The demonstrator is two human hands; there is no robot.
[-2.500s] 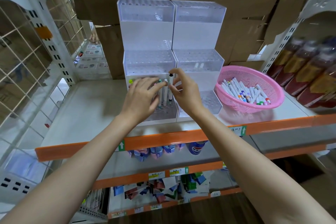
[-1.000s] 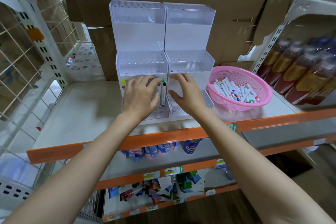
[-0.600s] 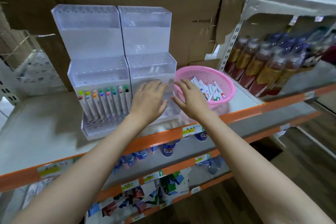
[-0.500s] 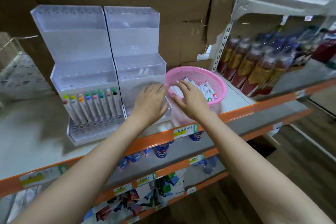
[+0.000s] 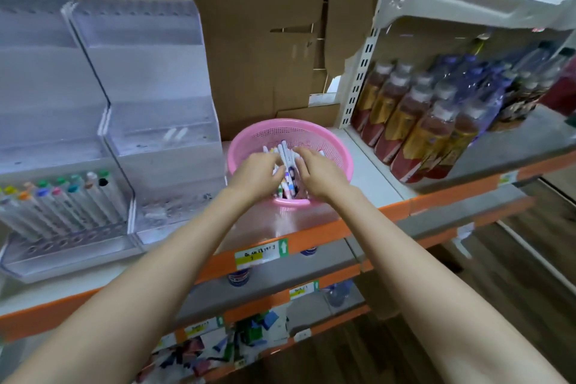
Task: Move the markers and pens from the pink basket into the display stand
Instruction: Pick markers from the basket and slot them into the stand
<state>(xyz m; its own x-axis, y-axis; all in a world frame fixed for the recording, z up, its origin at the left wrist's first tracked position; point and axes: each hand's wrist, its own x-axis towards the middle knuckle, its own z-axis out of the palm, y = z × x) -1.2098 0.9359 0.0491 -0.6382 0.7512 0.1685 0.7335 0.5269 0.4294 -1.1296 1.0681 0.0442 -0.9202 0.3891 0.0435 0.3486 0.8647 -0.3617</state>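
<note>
Markers (image 5: 285, 153), slim white barrels with coloured caps and printed bands, lie heaped in the basket (image 5: 311, 125), a round pink plastic bowl with a smooth rim and finely perforated walls. It sits on the shelf (image 5: 371, 178) just right of the stand (image 5: 149, 72).

Both hands are inside the basket, backs up, close together with a narrow gap between them. The left hand (image 5: 258, 172) reaches in from the near left rim; its fingers bend down and its fingertips touch the barrels at the middle of the pile. The right hand (image 5: 321, 174) mirrors it, with knuckles raised and fingers curved down onto the pile. The backs of the hands hide the fingertips, so I cannot tell whether either one pinches a marker or only rests on the heap.

The stand is clear, slightly frosted plastic, made of two stepped units side by side, each with three tiers whose tops are dotted with small round holes. A row of markers (image 5: 78, 196) stands leaning in the lowest tier of the left unit, caps up in green, blue, orange, pink and black.

The shelf is matte white with a glossy orange front lip. Brown cardboard (image 5: 249, 40) lines the back. Bottles (image 5: 420, 121) with red and gold labels crowd the next bay to the right.
</note>
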